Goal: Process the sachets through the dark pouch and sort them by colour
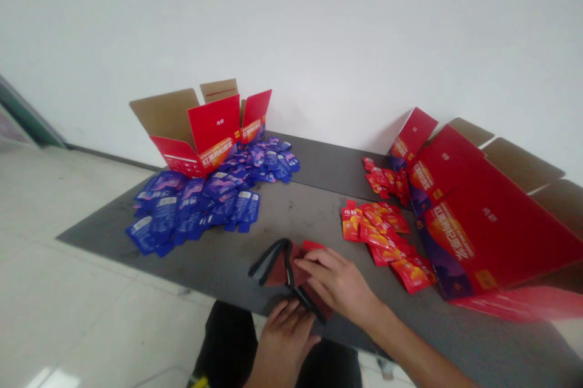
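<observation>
A brownish-red zippered pouch [276, 279] with black edging stands near the front edge of the table, its top spread apart. My left hand [288, 336] is closed on the pouch's lower near edge, with the thumb mostly hidden. From the right, my right hand [341, 283] has its fingers bent against the pouch's upper right side, gripping it. Just behind those fingers a bit of a red packet [313, 245] shows; whether the hand touches it I cannot tell. The inside of the pouch is largely hidden.
Blue sachets [186, 209] lie heaped at the left, before open red cartons [214, 127]. Red-orange sachets [382, 233] lie at the right, beside larger open red cartons [492, 224]. A white wall [319, 30] closes off the back of the grey table [314, 203].
</observation>
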A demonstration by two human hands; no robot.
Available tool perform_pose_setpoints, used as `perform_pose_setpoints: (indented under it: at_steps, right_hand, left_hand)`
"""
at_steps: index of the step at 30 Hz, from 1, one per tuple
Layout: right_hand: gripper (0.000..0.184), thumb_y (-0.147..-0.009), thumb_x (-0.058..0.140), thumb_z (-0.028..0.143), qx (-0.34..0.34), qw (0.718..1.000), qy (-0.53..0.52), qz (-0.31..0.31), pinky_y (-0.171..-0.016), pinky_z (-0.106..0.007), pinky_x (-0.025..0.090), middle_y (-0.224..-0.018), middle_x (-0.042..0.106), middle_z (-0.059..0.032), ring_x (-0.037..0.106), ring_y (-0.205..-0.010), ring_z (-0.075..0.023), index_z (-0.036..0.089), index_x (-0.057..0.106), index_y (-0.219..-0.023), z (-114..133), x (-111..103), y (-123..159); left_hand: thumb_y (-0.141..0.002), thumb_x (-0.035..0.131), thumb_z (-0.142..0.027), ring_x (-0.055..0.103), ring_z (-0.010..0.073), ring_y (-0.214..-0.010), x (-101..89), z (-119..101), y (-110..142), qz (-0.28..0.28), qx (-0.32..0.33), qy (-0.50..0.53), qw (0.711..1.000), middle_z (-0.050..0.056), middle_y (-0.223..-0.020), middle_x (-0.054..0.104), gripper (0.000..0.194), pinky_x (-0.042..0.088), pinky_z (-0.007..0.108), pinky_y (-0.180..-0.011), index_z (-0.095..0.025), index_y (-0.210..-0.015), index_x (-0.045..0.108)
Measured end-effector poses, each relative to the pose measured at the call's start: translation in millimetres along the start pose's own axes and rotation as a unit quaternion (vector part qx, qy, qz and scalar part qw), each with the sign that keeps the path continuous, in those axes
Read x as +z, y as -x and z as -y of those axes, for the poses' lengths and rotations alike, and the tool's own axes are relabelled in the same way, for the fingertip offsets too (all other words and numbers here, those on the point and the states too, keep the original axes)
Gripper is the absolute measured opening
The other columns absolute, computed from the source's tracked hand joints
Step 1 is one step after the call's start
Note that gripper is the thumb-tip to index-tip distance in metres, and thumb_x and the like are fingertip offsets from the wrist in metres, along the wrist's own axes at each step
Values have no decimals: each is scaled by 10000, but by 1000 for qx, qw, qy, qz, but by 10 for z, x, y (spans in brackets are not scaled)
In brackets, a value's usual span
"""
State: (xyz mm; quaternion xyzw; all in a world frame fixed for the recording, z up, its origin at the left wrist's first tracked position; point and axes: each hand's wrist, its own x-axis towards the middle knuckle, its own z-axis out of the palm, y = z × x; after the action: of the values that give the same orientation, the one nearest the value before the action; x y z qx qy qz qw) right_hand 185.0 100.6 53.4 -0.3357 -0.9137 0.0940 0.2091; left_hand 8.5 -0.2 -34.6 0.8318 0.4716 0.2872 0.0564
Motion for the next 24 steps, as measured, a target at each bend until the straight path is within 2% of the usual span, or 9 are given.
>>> perform_pose_setpoints:
  at_steps: [2, 3, 6, 9, 13, 15, 17, 21, 24]
  right_hand:
    - [360, -989, 569, 214, -9, 999, -17, 32, -929, -319, 572, -1182, 691, -43, 645, -1075, -195, 305, 622, -1333, 42, 88, 64]
    - [352, -987, 580, 223, -3, 999, -20, 28, -936, -320, 569, -1182, 691, -39, 646, -1076, -192, 309, 627, -1325, -17, 131, 59]
    - [336, -989, 583, 237, 43, 999, 2, -24, -954, -366, 565, -1193, 684, -65, 644, -1089, -209, 274, 634, -1318, -378, 171, -86]
    - [319, -1003, 546, 231, 66, 996, 48, -47, -934, -407, 569, -1178, 684, -90, 648, -1068, -238, 239, 643, -1307, -575, 61, -232]
    - [370, -1012, 519, 224, 33, 998, 23, -40, -947, -383, 558, -1242, 659, -86, 627, -1100, -231, 247, 588, -1375, -202, -30, -106]
    - [365, -1009, 529, 221, 4, 1000, -3, 2, -930, -342, 563, -1225, 669, -64, 632, -1092, -212, 270, 594, -1365, 3, 24, 24]
    - [344, -1006, 549, 229, -8, 999, -22, 28, -941, -319, 558, -1203, 678, -45, 635, -1095, -197, 286, 611, -1340, 28, 111, 85]
    - [328, -983, 598, 222, 46, 999, 21, -11, -960, -356, 554, -1197, 675, -73, 636, -1091, -217, 232, 635, -1309, -405, 171, -95]
    - [325, -982, 578, 191, 73, 995, 66, -30, -935, -408, 563, -1176, 681, -100, 644, -1059, -244, 202, 646, -1299, -611, 47, -255]
  left_hand:
    - [-961, 659, -290, 753, 254, -979, 12, -6, 5, 5, -18, 7, 1000, 25, -1045, 791, 170, 590, 453, -949, -213, -1108, 696]
    - [-966, 652, -290, 746, 257, -1017, 7, -6, 1, 5, -14, 7, 1000, 32, -1090, 785, 191, 589, 452, -951, -213, -1136, 691]
    - [-993, 613, -299, 681, 258, -1195, -37, 6, -27, -6, 20, -1, 1000, 44, -1311, 710, 296, 584, 427, -965, -219, -1278, 638]
    - [-1006, 589, -292, 669, 247, -1217, -67, 13, -41, -17, 30, -5, 999, 41, -1341, 692, 288, 584, 410, -967, -215, -1280, 634]
    - [-983, 616, -259, 706, 261, -1146, -28, -4, -7, -12, 11, 5, 1000, 50, -1250, 739, 281, 583, 437, -969, -221, -1260, 648]
    - [-965, 641, -253, 750, 265, -1010, -6, -16, 9, 2, -14, 11, 1000, 43, -1081, 787, 186, 588, 453, -953, -219, -1140, 692]
    - [-959, 650, -248, 754, 264, -985, -9, -18, 9, 10, -24, 10, 1000, 36, -1046, 792, 158, 587, 460, -952, -217, -1107, 696]
    - [-990, 613, -256, 675, 253, -1207, -71, 4, -31, -9, 27, -12, 1000, 45, -1332, 697, 296, 578, 420, -973, -214, -1282, 631]
    - [-1005, 590, -270, 679, 239, -1202, -95, 17, -47, -23, 43, -24, 999, 38, -1344, 690, 283, 591, 397, -945, -211, -1279, 633]
